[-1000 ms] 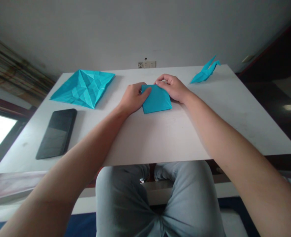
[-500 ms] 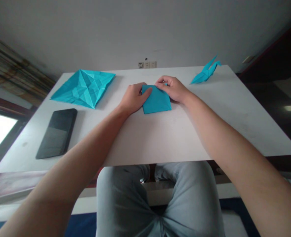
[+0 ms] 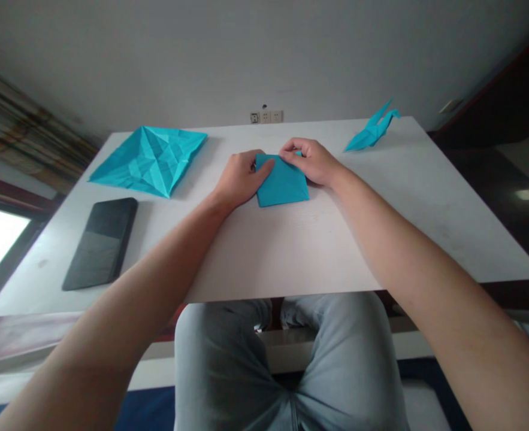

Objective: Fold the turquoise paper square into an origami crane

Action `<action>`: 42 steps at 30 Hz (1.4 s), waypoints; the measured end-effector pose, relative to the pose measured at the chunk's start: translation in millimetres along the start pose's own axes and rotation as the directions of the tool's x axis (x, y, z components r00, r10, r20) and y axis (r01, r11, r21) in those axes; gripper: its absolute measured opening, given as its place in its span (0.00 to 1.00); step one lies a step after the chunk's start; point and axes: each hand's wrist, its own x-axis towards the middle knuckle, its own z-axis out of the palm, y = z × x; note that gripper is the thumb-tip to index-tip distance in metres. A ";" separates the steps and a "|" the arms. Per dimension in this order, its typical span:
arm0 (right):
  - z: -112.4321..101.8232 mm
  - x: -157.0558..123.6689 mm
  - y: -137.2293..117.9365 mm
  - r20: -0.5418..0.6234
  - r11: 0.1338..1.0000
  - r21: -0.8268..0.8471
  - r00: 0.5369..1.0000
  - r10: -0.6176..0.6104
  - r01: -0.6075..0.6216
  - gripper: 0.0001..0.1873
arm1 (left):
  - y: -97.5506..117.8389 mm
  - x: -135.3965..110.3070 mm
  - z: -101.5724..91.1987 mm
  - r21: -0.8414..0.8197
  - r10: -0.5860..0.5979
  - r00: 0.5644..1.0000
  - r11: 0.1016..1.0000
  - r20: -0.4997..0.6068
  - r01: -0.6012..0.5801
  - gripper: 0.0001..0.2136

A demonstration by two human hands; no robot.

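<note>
Folded blue paper (image 3: 283, 187) sits on or just above the counter (image 3: 282, 257).
Left grip (image 3: 241, 179) clamps its left side, thumb on top; right grip (image 3: 313, 160) pinches the far edge. Likely light, crisp, easily creased: best held by its edges.

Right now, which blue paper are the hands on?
The flat folded packet in the middle, touched by the left hand and right hand; the creased sheet and paper bird sit apart, untouched.
</note>
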 end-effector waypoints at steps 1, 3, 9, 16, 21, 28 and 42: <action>0.1 0.1 0.6 0.002 1.000 0.001 1.000 -0.006 0.006 0.27 | 0.1 0.1 0.0 -0.001 -0.003 1.000 1.000 -0.002 0.003 0.20; 0.2 0.4 1.7 0.006 1.000 0.001 1.000 -0.011 0.011 0.26 | 0.2 0.2 -0.1 -0.003 -0.007 1.000 1.000 0.000 0.007 0.21; 0.8 0.7 1.5 -0.001 1.000 0.000 1.000 -0.019 0.019 0.27 | 0.2 -0.7 -0.4 -0.005 -0.001 1.000 1.000 0.006 0.002 0.20; 0.6 -0.6 -4.3 -0.007 0.999 -0.019 1.000 0.029 -0.029 0.27 | 0.0 -1.1 -0.2 -0.008 -0.008 1.000 1.000 0.005 0.008 0.21; 0.2 -0.9 -3.7 0.001 1.000 -0.004 1.000 0.006 -0.005 0.25 | 1.4 -1.3 -0.3 -0.009 -0.004 1.000 1.000 0.001 0.004 0.20; 1.2 -1.2 -11.1 -0.019 0.998 -0.026 0.998 0.059 -0.060 0.21 | 1.5 -1.1 -0.8 -0.003 -0.008 1.000 1.000 0.001 0.008 0.20; 1.1 -1.2 -8.3 -0.005 1.000 -0.017 1.000 0.024 -0.024 0.24 | 5.8 -1.5 -1.9 -0.002 -0.018 1.000 1.000 0.008 0.018 0.20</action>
